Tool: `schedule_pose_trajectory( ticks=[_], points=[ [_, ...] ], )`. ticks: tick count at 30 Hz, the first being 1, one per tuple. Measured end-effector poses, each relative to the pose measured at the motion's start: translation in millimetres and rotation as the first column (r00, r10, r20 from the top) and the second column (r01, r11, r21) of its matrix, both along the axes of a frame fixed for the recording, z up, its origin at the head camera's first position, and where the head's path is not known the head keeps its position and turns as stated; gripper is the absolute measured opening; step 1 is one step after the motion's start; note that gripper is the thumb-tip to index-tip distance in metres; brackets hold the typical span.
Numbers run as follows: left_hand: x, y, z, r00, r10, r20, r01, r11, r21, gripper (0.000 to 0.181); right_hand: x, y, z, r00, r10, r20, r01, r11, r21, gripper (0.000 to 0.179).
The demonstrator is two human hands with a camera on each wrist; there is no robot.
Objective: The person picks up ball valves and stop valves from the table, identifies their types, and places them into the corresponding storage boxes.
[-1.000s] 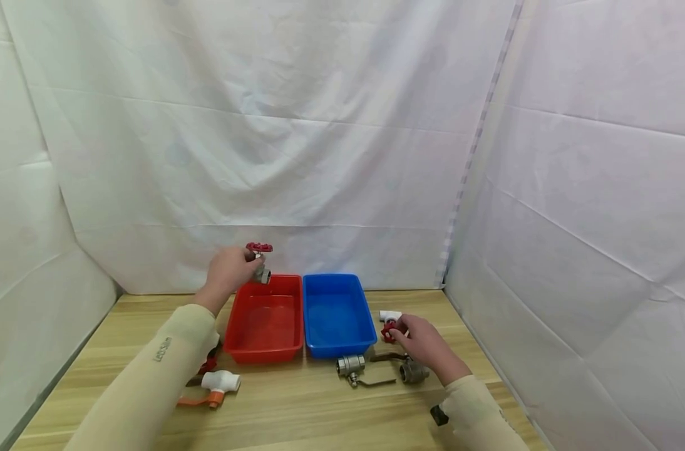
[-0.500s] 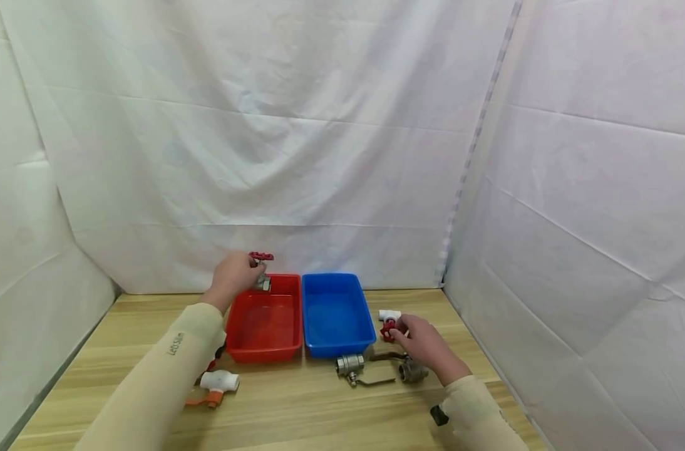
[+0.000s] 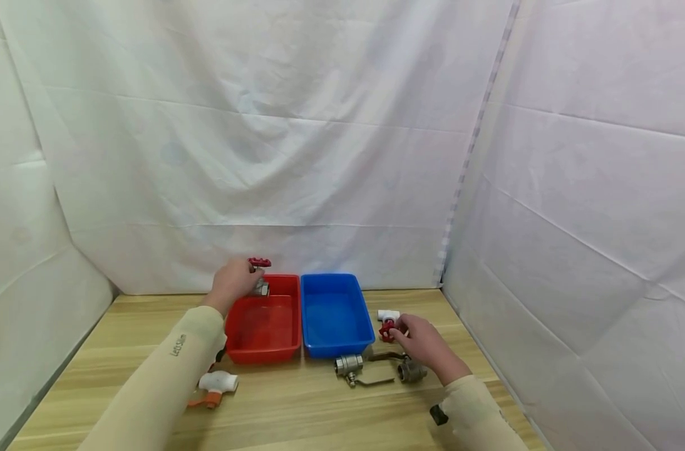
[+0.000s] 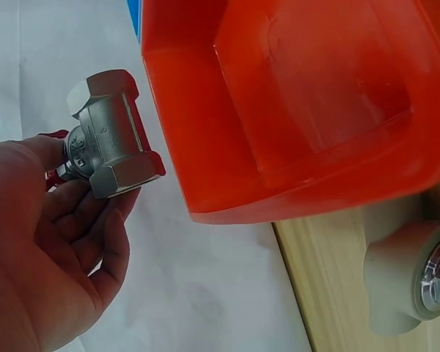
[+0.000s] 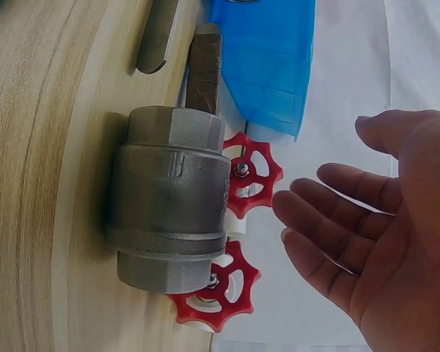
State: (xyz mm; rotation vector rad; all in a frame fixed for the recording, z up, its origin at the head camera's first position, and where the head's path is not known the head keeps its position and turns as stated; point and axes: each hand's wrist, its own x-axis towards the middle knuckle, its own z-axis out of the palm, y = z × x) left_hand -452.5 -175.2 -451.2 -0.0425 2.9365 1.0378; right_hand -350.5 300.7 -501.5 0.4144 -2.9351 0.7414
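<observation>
My left hand (image 3: 233,283) pinches a metal gate valve by its neck, just under the red handwheel (image 3: 259,262). Upright in the head view, the valve's silver body (image 4: 114,136) overlaps the back left corner of the red bin (image 3: 263,358). In the left wrist view it shows beside the bin's wall. On the right, my right hand (image 3: 424,341) has relaxed, slightly bent fingers and holds nothing. Nearest to it are a white valve (image 3: 387,315) and a red handwheel (image 3: 386,332); the right wrist view shows a gap between the fingertips and two red handwheels (image 5: 253,176).
A blue bin (image 3: 338,352) stands against the red one. In front of it lie a silver ball valve (image 3: 348,364) with a lever and a darker ball valve (image 3: 412,371). A white valve with an orange handle (image 3: 218,381) lies near my left forearm, which partly covers other pieces.
My left hand has come down with the gate valve, from above the red bin's back rim to a lower spot at its back left corner. The right hand has stayed in place.
</observation>
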Motion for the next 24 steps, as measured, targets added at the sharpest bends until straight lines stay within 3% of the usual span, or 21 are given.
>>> schedule_pose_trajectory(
  ticks=[7, 20, 24],
  points=[
    [-0.4, 2.1, -3.4, 1.0, 0.007, 0.015, -0.007, 1.0, -0.012, 0.023, 0.1, 2.2, -0.8, 1.0, -0.004, 0.012, 0.004, 1.0, -0.002, 0.01],
    [-3.7, 10.2, -11.8, 1.0, -0.016, -0.001, 0.016, 0.986, -0.166, 0.031, 1.1, 10.8, 0.6, 1.0, -0.004, -0.001, 0.004, 1.0, -0.004, 0.013],
    [-4.1, 12.9, -14.4, 1.0, -0.011, -0.008, 0.01, 0.984, -0.178, 0.028, 1.1, 12.9, -1.7, 1.0, -0.009, 0.001, 0.009, 1.0, -0.001, 0.013]
  ],
)
